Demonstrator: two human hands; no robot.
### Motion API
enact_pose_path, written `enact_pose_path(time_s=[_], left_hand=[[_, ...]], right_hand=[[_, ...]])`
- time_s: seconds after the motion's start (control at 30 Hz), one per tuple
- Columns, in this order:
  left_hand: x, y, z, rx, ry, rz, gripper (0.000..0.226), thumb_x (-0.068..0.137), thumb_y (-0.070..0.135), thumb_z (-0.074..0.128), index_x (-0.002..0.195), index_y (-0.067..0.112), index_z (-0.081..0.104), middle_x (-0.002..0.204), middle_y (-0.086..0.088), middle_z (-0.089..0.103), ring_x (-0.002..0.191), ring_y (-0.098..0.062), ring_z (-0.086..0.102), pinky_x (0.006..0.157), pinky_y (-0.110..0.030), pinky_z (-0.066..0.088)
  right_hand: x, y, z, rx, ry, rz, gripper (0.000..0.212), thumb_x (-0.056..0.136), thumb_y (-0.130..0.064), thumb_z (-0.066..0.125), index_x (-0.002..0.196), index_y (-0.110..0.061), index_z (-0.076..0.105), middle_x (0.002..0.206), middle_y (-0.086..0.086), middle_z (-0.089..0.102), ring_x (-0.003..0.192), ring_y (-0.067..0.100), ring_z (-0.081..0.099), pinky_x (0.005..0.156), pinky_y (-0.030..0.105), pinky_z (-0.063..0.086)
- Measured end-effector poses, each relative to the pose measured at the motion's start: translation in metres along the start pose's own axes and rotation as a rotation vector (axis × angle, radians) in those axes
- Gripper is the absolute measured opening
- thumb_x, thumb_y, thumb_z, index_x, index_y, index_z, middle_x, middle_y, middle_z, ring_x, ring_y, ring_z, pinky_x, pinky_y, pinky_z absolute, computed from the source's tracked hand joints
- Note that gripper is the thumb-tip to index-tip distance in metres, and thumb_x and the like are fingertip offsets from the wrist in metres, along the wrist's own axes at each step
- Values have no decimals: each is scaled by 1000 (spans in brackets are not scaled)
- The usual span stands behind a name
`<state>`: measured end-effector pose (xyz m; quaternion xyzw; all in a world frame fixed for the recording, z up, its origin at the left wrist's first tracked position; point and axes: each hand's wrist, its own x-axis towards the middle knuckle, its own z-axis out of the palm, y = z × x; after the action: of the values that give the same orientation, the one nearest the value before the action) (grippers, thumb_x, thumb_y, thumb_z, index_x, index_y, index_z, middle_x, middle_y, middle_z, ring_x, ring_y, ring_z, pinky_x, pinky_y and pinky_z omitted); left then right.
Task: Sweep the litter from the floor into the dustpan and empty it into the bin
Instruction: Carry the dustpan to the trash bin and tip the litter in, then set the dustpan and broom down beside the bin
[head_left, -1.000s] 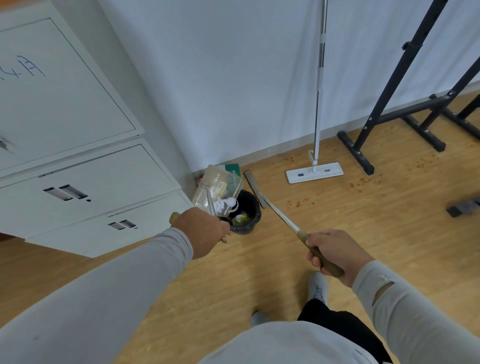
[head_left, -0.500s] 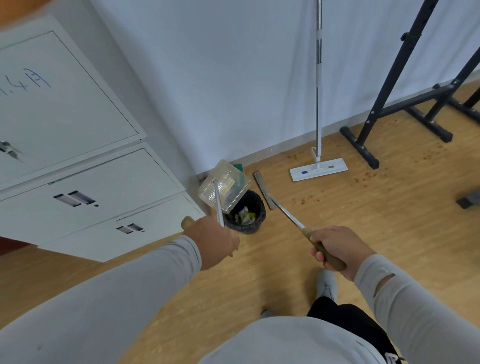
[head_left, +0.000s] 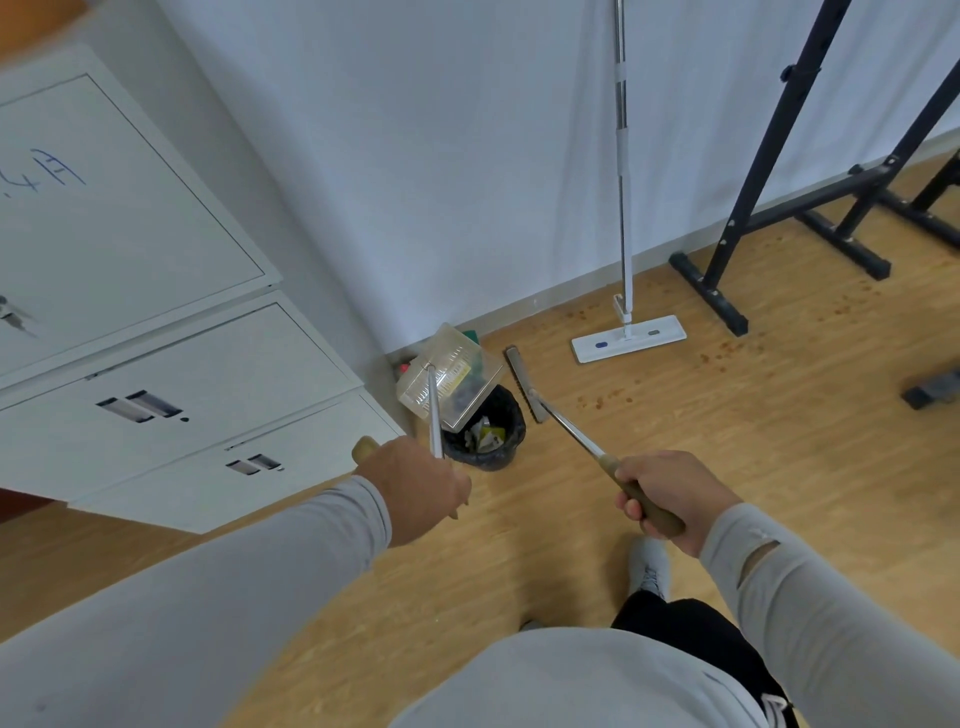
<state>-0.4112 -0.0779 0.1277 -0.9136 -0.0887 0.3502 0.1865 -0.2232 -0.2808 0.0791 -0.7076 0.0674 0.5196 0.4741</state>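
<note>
Dustpan (head_left: 449, 378), gripped by the left hand (head_left: 415, 488), has tipped further over the bin (head_left: 485, 434) (litter now inside); right hand (head_left: 662, 493) holds the broom (head_left: 524, 384) on the floor beside it.

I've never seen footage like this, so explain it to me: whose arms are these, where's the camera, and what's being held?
The camera sits on a person's head, looking down at their own arms. The left hand grips the handle of a clear dustpan, tipped over a small black bin with litter inside. The right hand holds a broom by its handle, its head down by the wooden floor beside the bin. A mop leans on the wall; a white cabinet stands left.
</note>
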Motion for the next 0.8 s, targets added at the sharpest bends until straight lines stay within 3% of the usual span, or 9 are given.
enact_pose_path(time_s=[0.1, 0.2, 0.33, 0.53, 0.7, 0.8], left_hand=[[-1, 0, -7, -34, 0, -24, 32, 97, 21, 57, 128, 30, 52, 106, 5, 67, 90, -31, 64, 79, -52, 51], [-4, -10, -17, -224, 1, -79, 32, 98, 22, 50, 126, 37, 51, 117, 8, 65, 104, -30, 63, 80, -51, 51], [-8, -39, -44, -357, 318, -216, 9, 98, 37, 47, 104, 32, 51, 82, 7, 63, 69, -24, 62, 67, -40, 57], [-8, -80, -88, -712, 538, -521, 21, 95, 48, 55, 92, 27, 55, 81, 3, 64, 76, -25, 59, 64, -33, 46], [24, -89, -112, -1119, 601, -665, 22, 92, 42, 65, 88, 21, 61, 79, 5, 60, 80, -25, 58, 73, -33, 44], [51, -88, -132, -1264, 593, -737, 24, 92, 40, 66, 81, 20, 59, 78, 2, 60, 80, -27, 59, 72, -33, 42]], right_hand=[[-2, -2, -4, 3, 3, -4, 16, 95, -4, 51, 102, 1, 64, 72, 17, 58, 45, 17, 48, 38, 21, 33], [-5, -5, -12, 18, 14, 24, 16, 95, -6, 53, 104, 2, 64, 72, 17, 59, 45, 17, 48, 37, 21, 34], [-12, -16, -36, 59, 25, 43, 16, 97, -8, 54, 108, 0, 62, 70, 15, 60, 44, 14, 50, 36, 21, 36], [-18, -45, -86, 83, 44, 36, 19, 101, -11, 51, 115, -3, 62, 71, 14, 61, 44, 13, 49, 34, 20, 37], [-8, -87, -123, 71, -36, 11, 22, 102, -8, 49, 119, -10, 63, 75, 16, 62, 46, 14, 52, 34, 22, 40], [3, -119, -149, 13, -89, -31, 24, 100, -10, 52, 116, -3, 69, 76, 17, 62, 50, 15, 54, 38, 25, 41]])
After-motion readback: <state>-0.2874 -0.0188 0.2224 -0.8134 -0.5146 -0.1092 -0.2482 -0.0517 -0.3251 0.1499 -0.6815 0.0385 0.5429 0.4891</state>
